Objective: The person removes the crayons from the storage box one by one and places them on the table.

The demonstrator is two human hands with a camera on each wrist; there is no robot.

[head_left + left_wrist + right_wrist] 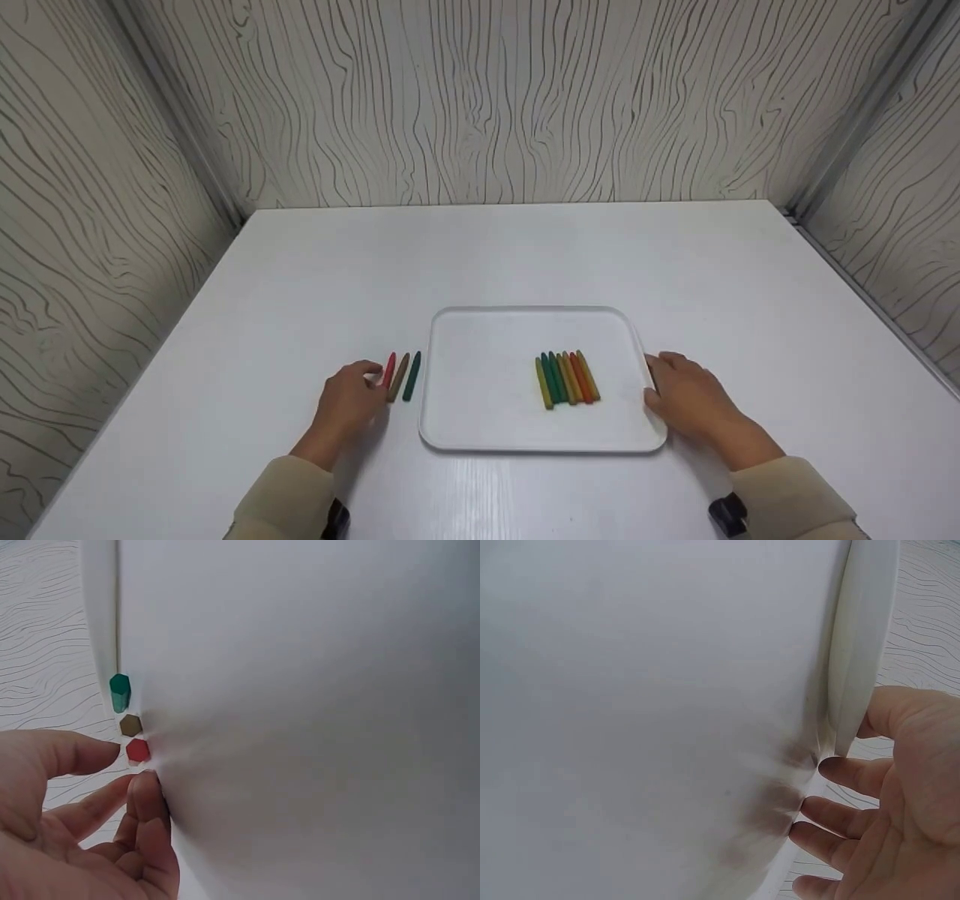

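Observation:
My left hand (351,397) is at a red crayon (389,369) on the table, its thumb and fingertips close to the crayon's near end (137,750). Whether they touch it is hard to tell. Beside the red one lie a brown crayon (399,377) and a dark green crayon (412,376), roughly parallel, left of a white tray (480,375). My right hand (691,397) rests at the tray's right rim, thumb against the rim. Its other fingers are spread, fingertips near the tabletop, in the right wrist view. Several crayons (568,379) lie side by side in the tray, right of its middle.
The white table (487,255) extends behind and to both sides of the tray. Wood-grain patterned panels (480,105) stand along its back and sides. A dark device (727,514) shows under the right sleeve, another (336,519) at the left.

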